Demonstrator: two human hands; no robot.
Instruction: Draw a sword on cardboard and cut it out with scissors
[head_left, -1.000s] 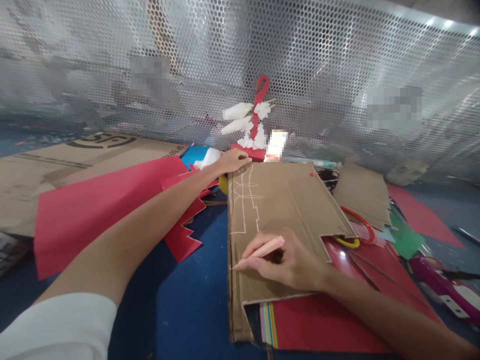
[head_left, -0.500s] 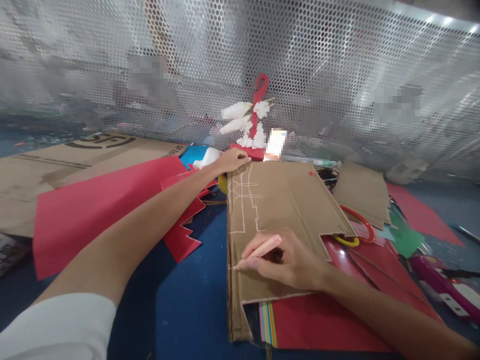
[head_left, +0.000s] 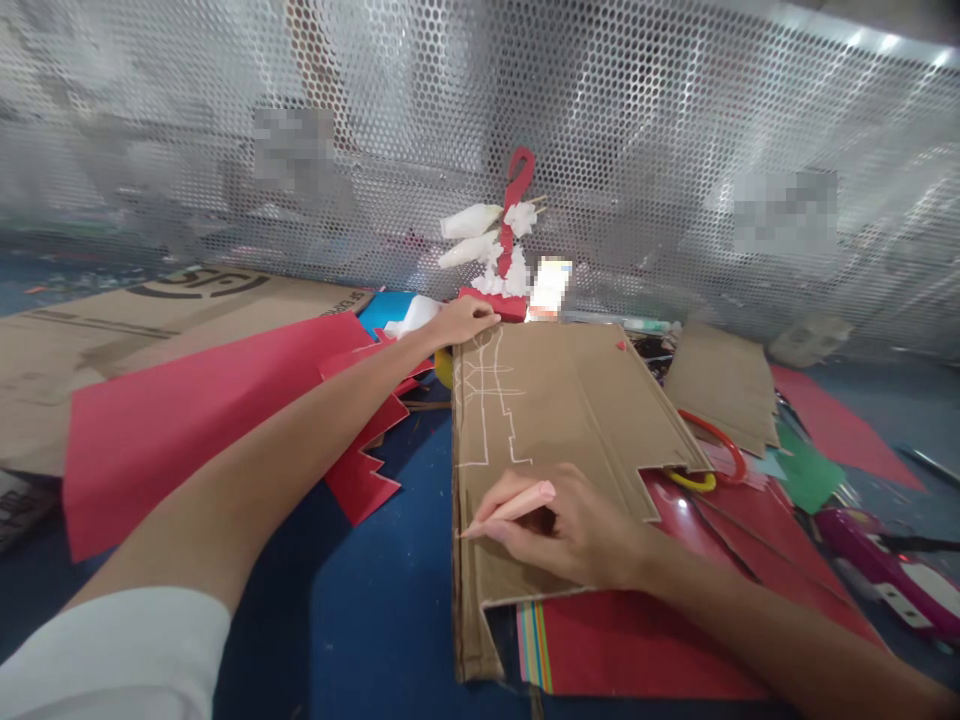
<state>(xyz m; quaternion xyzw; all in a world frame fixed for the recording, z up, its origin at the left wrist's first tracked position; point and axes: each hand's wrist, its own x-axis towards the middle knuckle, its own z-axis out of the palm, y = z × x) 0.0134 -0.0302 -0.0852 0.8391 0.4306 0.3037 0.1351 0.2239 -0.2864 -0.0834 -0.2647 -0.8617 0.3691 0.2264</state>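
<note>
A brown cardboard sheet [head_left: 570, 400] with a cut-out, notched right side lies in front of me. White outlines of a stepped shape are drawn along its left part. My right hand [head_left: 570, 525] is closed around a pale pink pen [head_left: 521, 502], whose tip touches the cardboard near its left edge, below the drawn lines. At the sheet's far left corner, my left hand [head_left: 465, 318] grips the edge with curled fingers; the fingertips are partly hidden.
A red stand with white flowers [head_left: 499, 255] and a lit phone [head_left: 550, 288] are behind the sheet. Red paper [head_left: 217, 410] and cardboard [head_left: 90, 340] lie left. Right are scissors [head_left: 720, 440], cardboard pieces [head_left: 724, 385] and a purple tool [head_left: 877, 570]. Perforated metal [head_left: 637, 120] closes off the back.
My right hand and the pen have shifted slightly left, bringing the tip closer to the cardboard's left edge. My left hand keeps its place on the far corner.
</note>
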